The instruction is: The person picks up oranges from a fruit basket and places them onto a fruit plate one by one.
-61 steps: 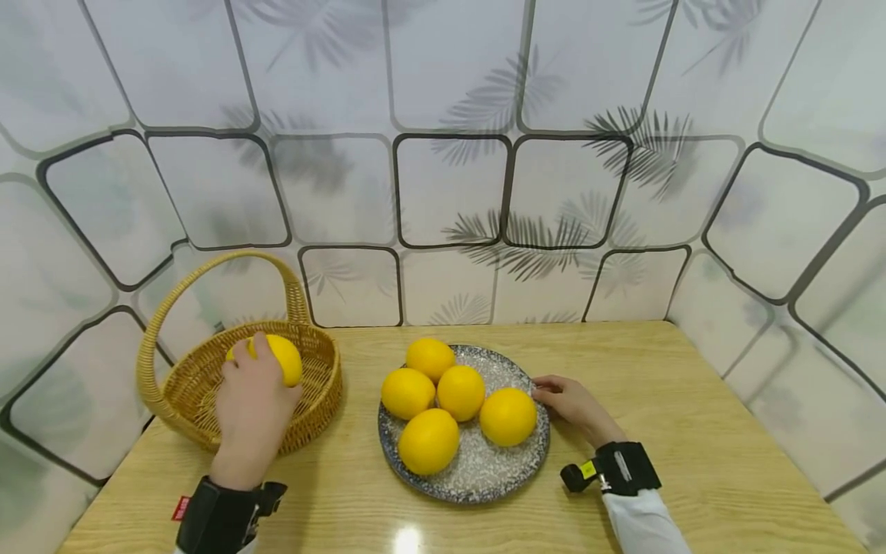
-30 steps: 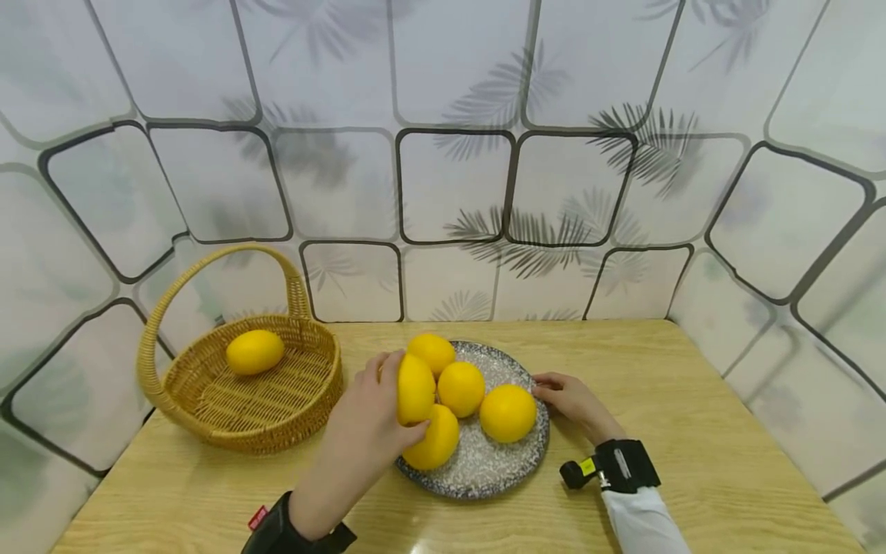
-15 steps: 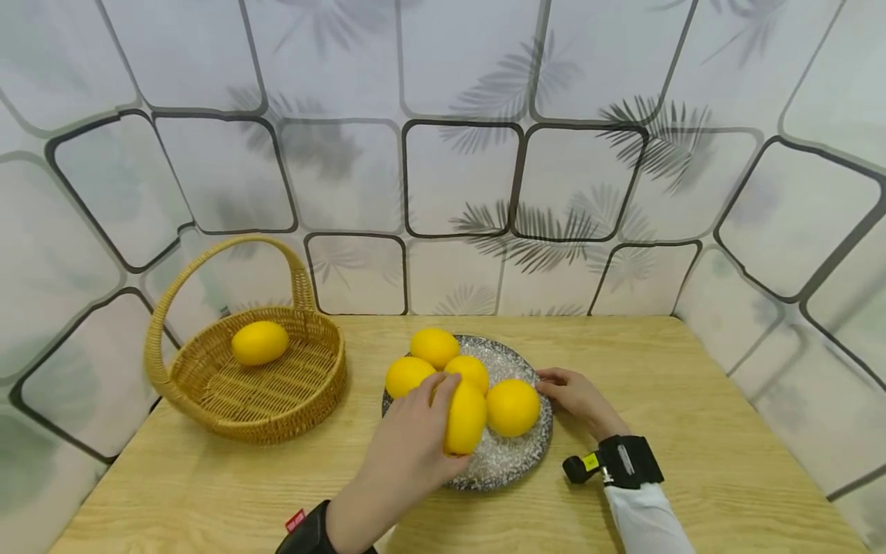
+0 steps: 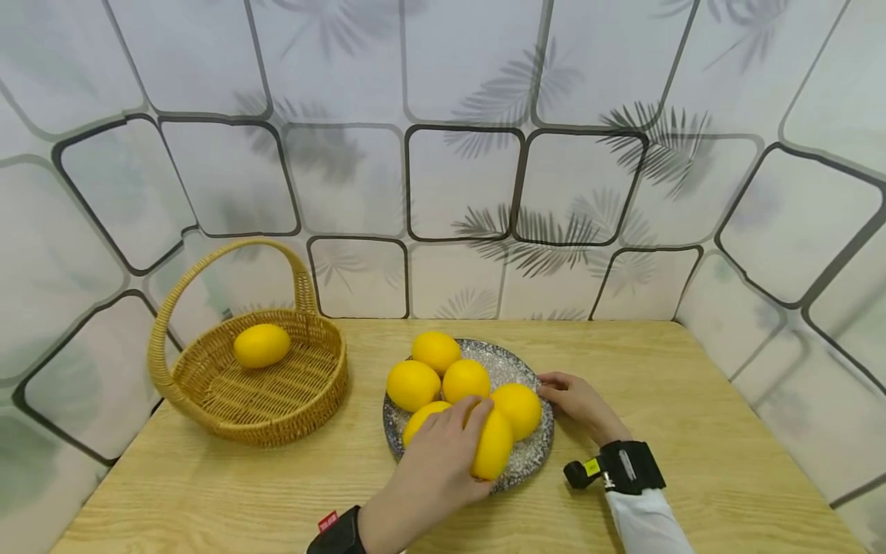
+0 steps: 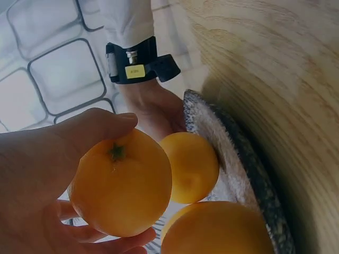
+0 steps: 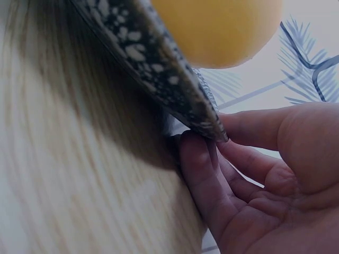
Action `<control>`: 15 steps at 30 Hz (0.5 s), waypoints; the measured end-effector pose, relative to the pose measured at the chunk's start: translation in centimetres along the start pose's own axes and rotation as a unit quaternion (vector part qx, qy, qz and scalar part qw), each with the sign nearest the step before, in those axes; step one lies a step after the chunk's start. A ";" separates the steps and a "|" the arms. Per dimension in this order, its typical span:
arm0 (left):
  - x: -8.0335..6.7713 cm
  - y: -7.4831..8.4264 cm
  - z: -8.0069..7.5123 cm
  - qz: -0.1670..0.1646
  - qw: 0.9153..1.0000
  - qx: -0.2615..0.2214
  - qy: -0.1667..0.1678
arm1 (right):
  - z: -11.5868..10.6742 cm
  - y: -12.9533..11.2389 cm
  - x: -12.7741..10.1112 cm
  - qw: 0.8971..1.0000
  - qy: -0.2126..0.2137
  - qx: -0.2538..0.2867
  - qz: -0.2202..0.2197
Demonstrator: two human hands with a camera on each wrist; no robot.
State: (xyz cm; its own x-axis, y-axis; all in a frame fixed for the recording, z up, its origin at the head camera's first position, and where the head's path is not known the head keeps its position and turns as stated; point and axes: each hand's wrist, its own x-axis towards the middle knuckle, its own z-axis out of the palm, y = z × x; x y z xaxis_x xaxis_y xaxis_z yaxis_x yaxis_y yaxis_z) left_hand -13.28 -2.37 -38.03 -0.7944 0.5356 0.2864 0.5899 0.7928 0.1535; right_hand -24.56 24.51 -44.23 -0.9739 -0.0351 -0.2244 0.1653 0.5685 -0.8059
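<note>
My left hand (image 4: 443,454) grips a yellow-orange orange (image 4: 494,446) over the front of the speckled grey plate (image 4: 533,454). In the left wrist view, the green stem end of this held orange (image 5: 119,180) shows below my thumb. Several more oranges sit on the plate, among them a right-hand orange (image 4: 519,412) just behind the held one and a front-left orange (image 4: 424,421) partly covered by my hand. At the plate's right edge my right hand (image 4: 577,400) pinches the dark rim, with fingers above and below it in the right wrist view (image 6: 254,174).
A wicker basket (image 4: 277,427) with a tall arched handle stands at the left, one orange (image 4: 261,345) inside. Everything rests on a light wooden table (image 4: 692,415). A patterned wall covering (image 4: 450,192) closes off the back and both sides.
From the basket, my left hand has carried an orange right, across the plate's left side to its front. One orange stays in the basket. My right hand has kept its place on the rim.
</note>
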 end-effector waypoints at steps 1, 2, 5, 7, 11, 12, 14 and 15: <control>0.1 0.0 0.2 0.002 1.000 0.003 0.000 | 0.0 0.0 0.0 1.000 -0.001 0.001 -0.002; 0.1 0.0 0.3 0.003 1.000 0.006 -0.002 | 0.0 0.0 0.1 1.000 0.000 0.001 -0.003; 0.3 0.0 0.8 0.005 1.000 0.018 -0.011 | -0.1 -0.1 0.1 1.000 -0.001 0.004 -0.006; 0.4 -0.1 1.2 0.004 0.999 0.027 -0.019 | -0.1 -0.2 0.1 1.000 0.000 0.003 -0.005; 0.4 -0.2 1.8 0.005 0.999 0.045 -0.025 | -0.1 -0.2 0.0 1.000 -0.001 -0.001 -0.003; 0.4 -0.2 1.9 0.006 0.998 0.049 -0.027 | 0.0 -0.2 -0.1 1.000 -0.001 -0.002 -0.002; 0.4 -0.3 2.2 0.009 0.998 0.049 -0.031 | 0.0 -0.2 -0.1 1.000 -0.002 -0.004 -0.002; 0.4 -0.3 2.3 0.010 0.998 0.050 -0.037 | 0.0 -0.2 -0.1 1.000 -0.001 -0.004 0.000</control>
State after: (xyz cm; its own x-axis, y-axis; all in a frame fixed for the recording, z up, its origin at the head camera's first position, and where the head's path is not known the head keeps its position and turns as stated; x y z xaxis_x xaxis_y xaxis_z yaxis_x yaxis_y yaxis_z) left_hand -14.10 -1.75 -40.13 -0.7935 0.5683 0.2176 0.5909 0.8050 0.0523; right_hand -24.51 24.41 -44.02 -0.9736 -0.0365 -0.2253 0.1641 0.5744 -0.8020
